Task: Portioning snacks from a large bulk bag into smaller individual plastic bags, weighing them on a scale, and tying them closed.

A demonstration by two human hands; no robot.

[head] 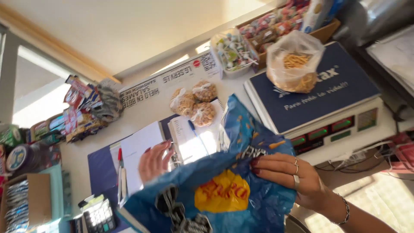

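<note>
Two hands hold a large blue snack bag with a yellow patch, low over the worktop. The right hand, wearing rings and a bracelet, pinches the bag's crumpled top edge. The left hand grips the bag's far side, fingers curled over it. Behind the bag lie an open notebook and a pen. Further back, three small bags of nuts sit near a scale, which carries a clear bag of snack sticks.
</note>
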